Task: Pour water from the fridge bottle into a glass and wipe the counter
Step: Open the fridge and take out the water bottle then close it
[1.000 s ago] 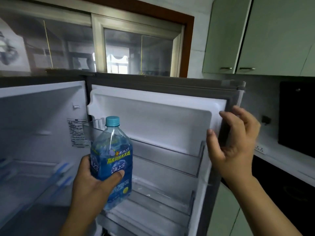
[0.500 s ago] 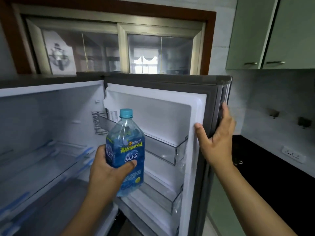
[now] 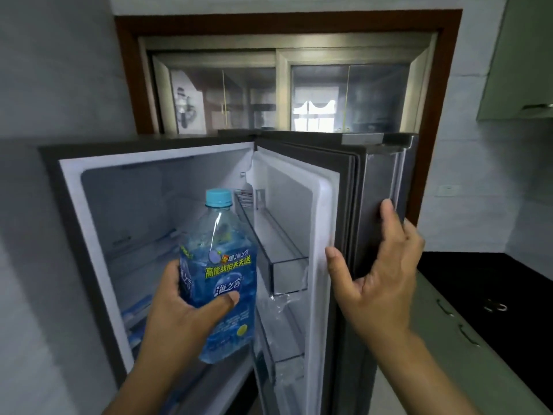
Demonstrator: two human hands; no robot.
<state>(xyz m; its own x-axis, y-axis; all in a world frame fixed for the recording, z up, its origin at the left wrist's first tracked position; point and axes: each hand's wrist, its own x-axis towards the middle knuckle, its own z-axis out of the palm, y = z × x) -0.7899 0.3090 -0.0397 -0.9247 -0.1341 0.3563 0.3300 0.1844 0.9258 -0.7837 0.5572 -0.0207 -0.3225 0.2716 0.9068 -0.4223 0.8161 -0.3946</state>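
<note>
Standing open, far left: one fridge (image 3: 119, 220). One door (image 3: 299, 205), half swung, edge clasped between thumb and fingers of right hand (image 3: 380, 280). One bottle (image 3: 221, 265), upright before the open fridge, left hand (image 3: 185, 319) wrapped round its label; likely full, heavy, thin-walled, maybe cold-slick, so grip mid-body. Two hands. One cap (image 3: 219, 198), on.

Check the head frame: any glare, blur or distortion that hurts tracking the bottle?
Head view: bottle label sharp, a thin glare streak on its clear shoulder; left hand and right hand crisp, no motion blur; wide-angle lens skews the fridge edges; window behind clipped white in one pane; fridge interior dim but even.
</note>
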